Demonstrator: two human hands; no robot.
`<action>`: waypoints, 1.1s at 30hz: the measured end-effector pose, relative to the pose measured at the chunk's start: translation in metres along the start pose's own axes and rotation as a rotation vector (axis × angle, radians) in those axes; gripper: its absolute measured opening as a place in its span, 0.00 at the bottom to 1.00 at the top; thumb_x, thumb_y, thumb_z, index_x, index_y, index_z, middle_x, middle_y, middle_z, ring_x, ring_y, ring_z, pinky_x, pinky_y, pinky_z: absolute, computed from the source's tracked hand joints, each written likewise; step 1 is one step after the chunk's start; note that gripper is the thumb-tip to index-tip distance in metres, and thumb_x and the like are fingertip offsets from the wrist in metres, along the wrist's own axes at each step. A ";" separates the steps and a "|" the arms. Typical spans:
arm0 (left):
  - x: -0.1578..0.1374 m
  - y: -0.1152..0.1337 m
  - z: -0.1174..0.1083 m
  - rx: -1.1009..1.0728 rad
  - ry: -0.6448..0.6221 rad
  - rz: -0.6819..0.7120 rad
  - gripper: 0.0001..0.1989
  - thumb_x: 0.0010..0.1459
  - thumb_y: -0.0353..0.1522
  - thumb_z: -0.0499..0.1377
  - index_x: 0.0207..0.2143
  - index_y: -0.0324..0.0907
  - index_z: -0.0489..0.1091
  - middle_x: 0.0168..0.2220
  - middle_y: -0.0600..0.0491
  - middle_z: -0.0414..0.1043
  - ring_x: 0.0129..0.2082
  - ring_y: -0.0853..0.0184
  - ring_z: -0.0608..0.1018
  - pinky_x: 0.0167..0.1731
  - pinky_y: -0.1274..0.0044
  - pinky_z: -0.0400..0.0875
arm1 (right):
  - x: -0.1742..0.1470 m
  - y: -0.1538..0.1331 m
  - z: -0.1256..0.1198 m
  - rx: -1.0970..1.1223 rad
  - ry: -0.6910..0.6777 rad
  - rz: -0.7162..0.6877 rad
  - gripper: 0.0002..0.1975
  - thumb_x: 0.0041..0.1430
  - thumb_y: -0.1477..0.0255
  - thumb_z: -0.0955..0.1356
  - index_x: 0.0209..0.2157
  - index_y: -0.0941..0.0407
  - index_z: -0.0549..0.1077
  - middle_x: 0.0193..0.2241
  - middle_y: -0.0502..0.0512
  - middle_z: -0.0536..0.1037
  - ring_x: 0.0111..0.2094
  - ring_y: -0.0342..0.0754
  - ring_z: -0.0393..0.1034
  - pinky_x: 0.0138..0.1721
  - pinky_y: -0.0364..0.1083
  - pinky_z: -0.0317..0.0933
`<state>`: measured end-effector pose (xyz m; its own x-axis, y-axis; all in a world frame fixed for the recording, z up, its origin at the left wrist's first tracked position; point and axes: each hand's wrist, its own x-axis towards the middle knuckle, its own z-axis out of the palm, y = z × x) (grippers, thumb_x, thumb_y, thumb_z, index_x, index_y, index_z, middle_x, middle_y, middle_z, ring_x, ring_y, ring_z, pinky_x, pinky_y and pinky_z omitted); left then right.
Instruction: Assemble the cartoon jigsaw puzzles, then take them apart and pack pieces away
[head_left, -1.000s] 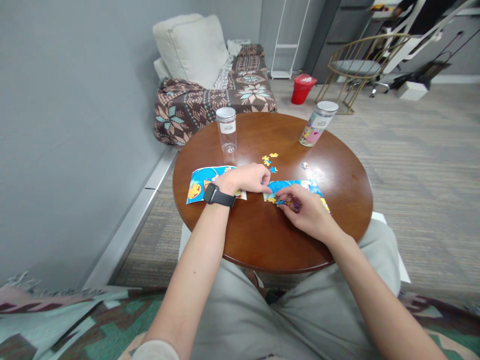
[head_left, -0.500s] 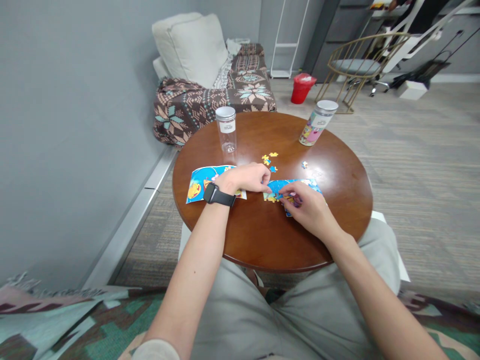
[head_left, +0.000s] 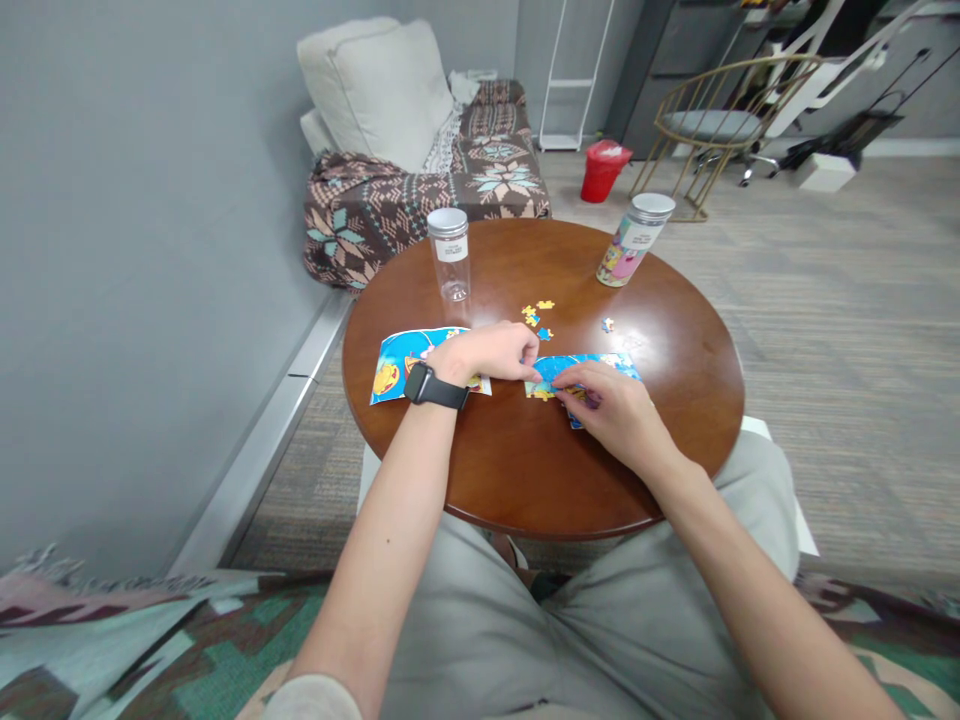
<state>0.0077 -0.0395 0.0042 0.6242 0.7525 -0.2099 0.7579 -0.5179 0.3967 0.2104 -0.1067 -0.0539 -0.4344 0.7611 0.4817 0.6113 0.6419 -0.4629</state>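
Note:
A partly joined jigsaw puzzle [head_left: 610, 362], blue with a coloured picture, lies near the middle of the round table. At its left edge my left hand [head_left: 501, 350], with a black watch on the wrist, rests with bent fingers and the thumb tip on the puzzle. My right hand [head_left: 611, 405] covers the puzzle's lower part, its thumb and forefinger pinched on a small puzzle piece at the lower edge; the fingers mostly hide that piece. Under my left wrist is a printed picture sheet [head_left: 390, 355]. Several loose puzzle pieces [head_left: 545, 334] lie beyond my hands.
On the table [head_left: 525, 470] stand a clear jar [head_left: 452, 275] at the back left and a jar with a coloured print [head_left: 622, 255] at the back right. One piece [head_left: 607, 325] lies apart. Beyond are a covered sofa [head_left: 420, 205], a red bin [head_left: 604, 170] and a chair [head_left: 712, 125].
My right hand's fingertips have shifted slightly left along the puzzle and drawn closer together. My left hand stays in place. The whole view has shifted slightly.

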 end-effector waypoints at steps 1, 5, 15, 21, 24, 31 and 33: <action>0.000 0.000 0.000 0.002 -0.001 -0.003 0.11 0.52 0.41 0.64 0.28 0.42 0.72 0.26 0.56 0.73 0.25 0.70 0.70 0.26 0.77 0.56 | 0.000 0.000 0.000 -0.005 0.007 0.005 0.07 0.62 0.73 0.66 0.35 0.54 0.76 0.36 0.56 0.80 0.38 0.52 0.75 0.40 0.51 0.69; 0.000 0.000 0.000 -0.005 0.003 0.004 0.12 0.52 0.41 0.64 0.28 0.42 0.72 0.26 0.56 0.72 0.25 0.70 0.69 0.26 0.77 0.56 | -0.001 0.000 0.001 -0.043 0.027 -0.001 0.08 0.62 0.72 0.66 0.35 0.53 0.79 0.36 0.57 0.80 0.38 0.52 0.75 0.41 0.52 0.70; -0.001 0.001 -0.002 -0.003 -0.003 -0.016 0.12 0.52 0.41 0.64 0.27 0.42 0.72 0.25 0.56 0.72 0.25 0.70 0.69 0.26 0.77 0.56 | -0.004 -0.006 -0.002 -0.108 0.019 -0.065 0.12 0.62 0.76 0.65 0.37 0.52 0.81 0.36 0.58 0.78 0.36 0.51 0.72 0.37 0.51 0.69; -0.001 0.000 -0.001 -0.013 -0.001 -0.012 0.12 0.51 0.41 0.64 0.27 0.42 0.72 0.24 0.56 0.71 0.24 0.70 0.69 0.25 0.77 0.55 | -0.005 -0.012 -0.007 -0.221 -0.041 -0.091 0.13 0.62 0.76 0.64 0.38 0.54 0.81 0.37 0.60 0.75 0.35 0.51 0.68 0.38 0.52 0.65; 0.001 -0.003 0.001 -0.018 0.005 -0.001 0.12 0.51 0.41 0.64 0.28 0.42 0.72 0.26 0.56 0.72 0.24 0.71 0.68 0.25 0.78 0.55 | -0.006 -0.015 -0.009 -0.266 -0.054 -0.127 0.12 0.62 0.76 0.64 0.37 0.55 0.81 0.37 0.60 0.75 0.34 0.51 0.67 0.38 0.52 0.64; 0.002 -0.004 0.002 -0.015 -0.005 0.010 0.12 0.52 0.41 0.63 0.28 0.41 0.71 0.27 0.56 0.72 0.24 0.72 0.68 0.25 0.79 0.56 | -0.006 -0.015 -0.010 -0.246 -0.057 -0.144 0.12 0.62 0.77 0.64 0.38 0.57 0.80 0.35 0.60 0.74 0.34 0.50 0.66 0.37 0.51 0.63; 0.001 -0.004 0.001 -0.013 -0.004 0.011 0.12 0.52 0.41 0.63 0.28 0.41 0.71 0.26 0.56 0.72 0.24 0.72 0.68 0.25 0.79 0.56 | -0.007 -0.015 -0.010 -0.233 -0.075 -0.141 0.13 0.61 0.78 0.64 0.40 0.57 0.80 0.36 0.60 0.74 0.34 0.51 0.67 0.37 0.51 0.63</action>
<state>0.0059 -0.0371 0.0012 0.6329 0.7454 -0.2092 0.7488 -0.5206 0.4103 0.2108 -0.1223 -0.0428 -0.5684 0.6765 0.4683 0.6735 0.7095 -0.2074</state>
